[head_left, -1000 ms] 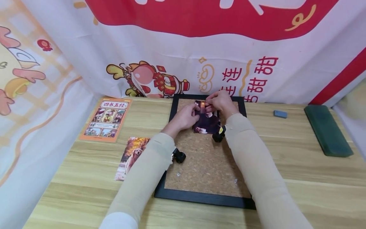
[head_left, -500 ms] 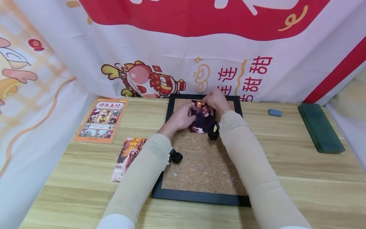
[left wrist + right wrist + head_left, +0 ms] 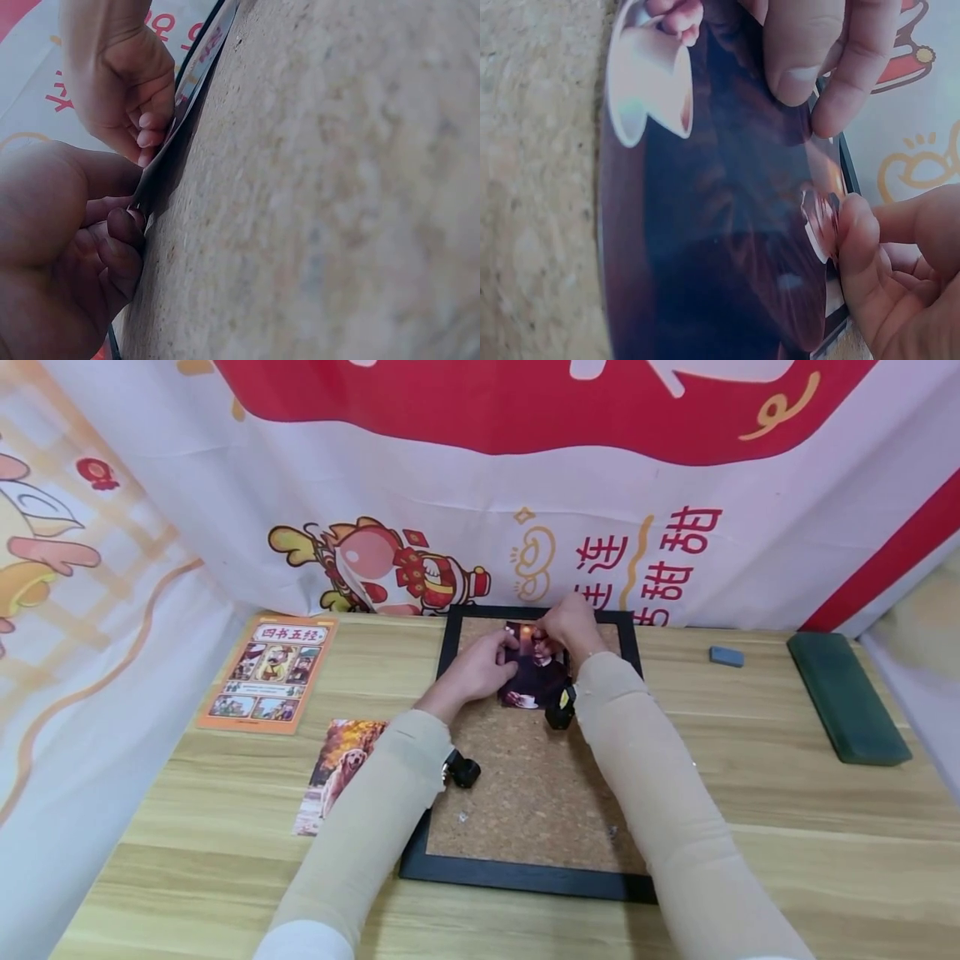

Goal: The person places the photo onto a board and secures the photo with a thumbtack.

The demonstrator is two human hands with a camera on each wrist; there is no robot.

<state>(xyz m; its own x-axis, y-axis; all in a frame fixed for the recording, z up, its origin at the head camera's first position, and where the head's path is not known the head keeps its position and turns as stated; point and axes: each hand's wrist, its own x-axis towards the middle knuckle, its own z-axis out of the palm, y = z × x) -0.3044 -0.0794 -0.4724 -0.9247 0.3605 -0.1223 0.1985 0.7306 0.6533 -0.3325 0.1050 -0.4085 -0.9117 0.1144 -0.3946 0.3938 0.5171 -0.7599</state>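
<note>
Over the corkboard (image 3: 525, 785), both hands (image 3: 480, 667) (image 3: 573, 625) at photo (image 3: 538, 683)

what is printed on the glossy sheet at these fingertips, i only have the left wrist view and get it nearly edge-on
Observer: The right wrist view shows its face: a dark picture with a white cup in it.
Operator: ok and what sits on the table right of the cork board
Observer: In the head view, a small blue block, with a long green block farther right.
Operator: anything on the left side
Observer: Yes, a dog photo lies just left of the cork board, partly hidden in the head view by the left sleeve.
</note>
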